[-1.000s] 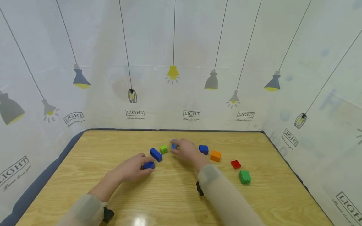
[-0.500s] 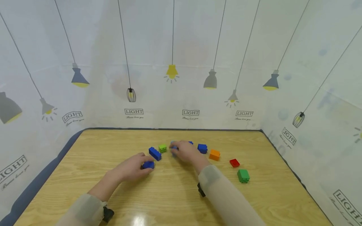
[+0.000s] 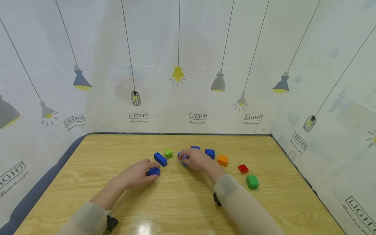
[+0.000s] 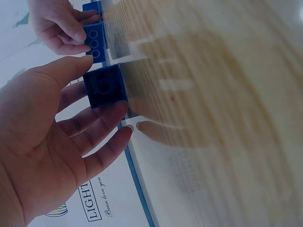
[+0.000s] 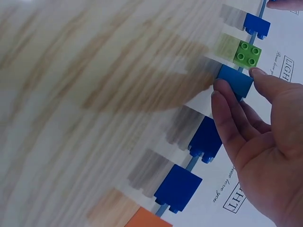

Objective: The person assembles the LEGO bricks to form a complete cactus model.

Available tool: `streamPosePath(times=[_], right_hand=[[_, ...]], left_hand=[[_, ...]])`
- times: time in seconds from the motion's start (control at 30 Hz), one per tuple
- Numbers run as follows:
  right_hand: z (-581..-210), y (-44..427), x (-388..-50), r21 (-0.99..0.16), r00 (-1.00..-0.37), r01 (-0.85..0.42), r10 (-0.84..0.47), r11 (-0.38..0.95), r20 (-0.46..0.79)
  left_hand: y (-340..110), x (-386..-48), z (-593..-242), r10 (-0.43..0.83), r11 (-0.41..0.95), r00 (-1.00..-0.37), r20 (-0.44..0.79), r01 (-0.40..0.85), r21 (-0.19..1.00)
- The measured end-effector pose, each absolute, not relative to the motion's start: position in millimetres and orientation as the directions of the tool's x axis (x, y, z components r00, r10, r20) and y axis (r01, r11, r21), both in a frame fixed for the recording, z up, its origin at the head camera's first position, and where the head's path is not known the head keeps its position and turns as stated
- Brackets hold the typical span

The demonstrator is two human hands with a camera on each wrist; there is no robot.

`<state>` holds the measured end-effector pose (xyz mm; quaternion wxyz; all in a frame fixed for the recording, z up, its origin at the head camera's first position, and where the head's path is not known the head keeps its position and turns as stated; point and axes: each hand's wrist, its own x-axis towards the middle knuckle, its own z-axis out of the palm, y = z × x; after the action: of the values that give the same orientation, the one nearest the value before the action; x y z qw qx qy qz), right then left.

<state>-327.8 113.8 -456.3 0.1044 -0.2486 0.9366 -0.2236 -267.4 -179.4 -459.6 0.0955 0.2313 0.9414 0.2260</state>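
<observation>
Because the right hand [image 3: 199, 160] covers part of it from above, the light-blue brick [image 5: 234, 81] shows only in scraps in the head view; the right wrist view gives its flat face plainly, pinched between thumb and fingers. It sits toward the far edge of the tabletop [image 3: 176, 209], right of the lime-green brick [image 3: 168, 153]. The left hand [image 3: 136, 175] grips the small blue brick [image 3: 154, 171], nearer the left edge, with thumb and fingers about it (from above they hide its ends), while the left wrist view bares its hollow underside with one round tube. Just beside it, the long blue brick [image 3: 160, 159] lies slantwise. Behind the right hand, another blue brick [image 5: 206, 137] is a mere sliver from above, yet shows its studs in the right wrist view. Rightward lie the square blue brick [image 3: 210, 153] and the orange brick [image 3: 222, 160], which the right wrist view cuts off. Only the head view takes in the red piece [image 3: 243, 168] and the green brick [image 3: 252, 181], toward the right edge.
</observation>
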Motion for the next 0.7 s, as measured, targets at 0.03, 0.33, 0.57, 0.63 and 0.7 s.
streamPosePath(times=[0.03,0.33,0.57,0.63,0.7], right_hand=[[-456,116,-327,-0.482,-0.852,-0.416,-0.516,0.771,-0.089],[-454,137,-320,-0.526,-0.821,-0.456,-0.567,0.717,-0.061],[-448,155,-309,-0.58,-0.797,-0.473,-0.602,0.663,-0.038],[-446,161,-304,-0.602,-0.791,-0.472,-0.611,0.644,-0.034],[-443,166,-299,-0.626,-0.791,-0.46,-0.611,0.63,-0.034]], left_hand=[[-180,-267,-460,0.481,0.789,-0.874,-0.073,0.395,0.47],[-180,-267,-461,0.494,0.782,-0.867,-0.063,0.411,0.469],[-176,-266,-460,0.499,0.759,-0.866,-0.043,0.412,0.503],[-174,-267,-462,0.507,0.752,-0.862,-0.032,0.423,0.506],[-172,-267,-463,0.513,0.743,-0.858,-0.023,0.43,0.513]])
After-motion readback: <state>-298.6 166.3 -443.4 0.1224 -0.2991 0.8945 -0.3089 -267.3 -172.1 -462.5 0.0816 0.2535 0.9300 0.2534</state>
